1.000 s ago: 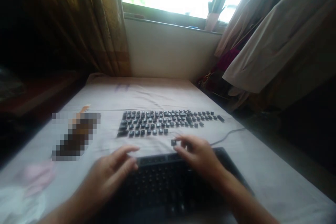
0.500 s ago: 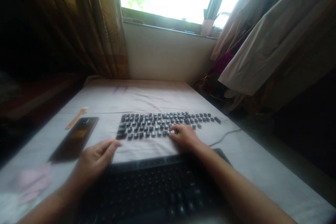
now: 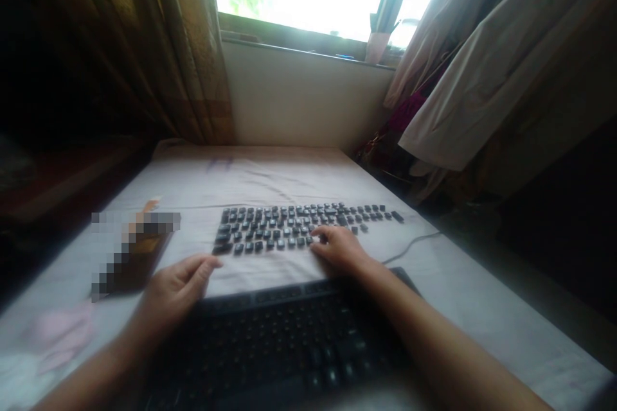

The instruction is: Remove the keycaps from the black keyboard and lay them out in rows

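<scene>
Black loose keycaps lie in rows on the pale cloth. In front of them is a black keyboard, mostly stripped of caps, with several glossy keys at its lower right. My right hand rests at the near right part of the rows, thumb and forefinger curled around a keycap at the row's end. Left of the rows, my left hand is closed, fingertips pressed together near the keyboard's upper left corner; anything between them is too small to make out.
A partly pixelated phone and an orange-handled tool lie at the left, with a pink cloth nearer. A cable runs off to the right. Curtain, window and hanging clothes stand beyond.
The view has shifted slightly. Both hands keep nearly the same place and pose; the keycap rows look unchanged.
</scene>
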The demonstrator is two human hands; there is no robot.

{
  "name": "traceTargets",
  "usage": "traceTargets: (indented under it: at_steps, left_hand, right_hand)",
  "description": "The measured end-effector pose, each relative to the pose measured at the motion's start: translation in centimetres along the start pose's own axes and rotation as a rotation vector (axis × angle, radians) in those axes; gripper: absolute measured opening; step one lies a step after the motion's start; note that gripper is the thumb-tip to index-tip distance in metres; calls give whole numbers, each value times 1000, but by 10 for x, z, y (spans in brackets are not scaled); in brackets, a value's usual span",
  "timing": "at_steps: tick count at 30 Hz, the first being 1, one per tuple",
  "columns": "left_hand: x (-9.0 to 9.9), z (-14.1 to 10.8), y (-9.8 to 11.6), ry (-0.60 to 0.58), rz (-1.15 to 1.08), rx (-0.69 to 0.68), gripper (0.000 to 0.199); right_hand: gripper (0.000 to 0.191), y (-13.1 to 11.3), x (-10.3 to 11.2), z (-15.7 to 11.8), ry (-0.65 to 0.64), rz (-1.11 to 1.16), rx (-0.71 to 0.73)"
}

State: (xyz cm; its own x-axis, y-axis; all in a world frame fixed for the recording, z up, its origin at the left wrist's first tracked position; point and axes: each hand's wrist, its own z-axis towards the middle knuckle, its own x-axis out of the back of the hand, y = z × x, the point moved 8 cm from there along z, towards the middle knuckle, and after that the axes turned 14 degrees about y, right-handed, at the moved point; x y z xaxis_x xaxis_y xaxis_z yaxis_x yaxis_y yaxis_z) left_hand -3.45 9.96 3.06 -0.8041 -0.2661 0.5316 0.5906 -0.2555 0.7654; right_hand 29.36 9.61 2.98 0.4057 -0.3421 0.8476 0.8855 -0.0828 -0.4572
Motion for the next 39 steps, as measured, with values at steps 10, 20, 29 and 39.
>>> traceTargets:
  at_steps: [10,20,29,39]
  left_hand:
    - [-2,0,-16,-14,-110,59,40]
    - [-8,5,-32,-27,-198,201,47]
    - [-10,2,-28,-28,-256,260,42]
    - [-11,1,-25,-43,-245,250,37]
  right_hand:
    - [54,19,59,-12,231,532,-135]
    - [55,50,60,-56,367,1322,-639]
    - [47,21,37,-72,-53,1169,-450]
    - [21,-20,18,-99,-557,1096,-275]
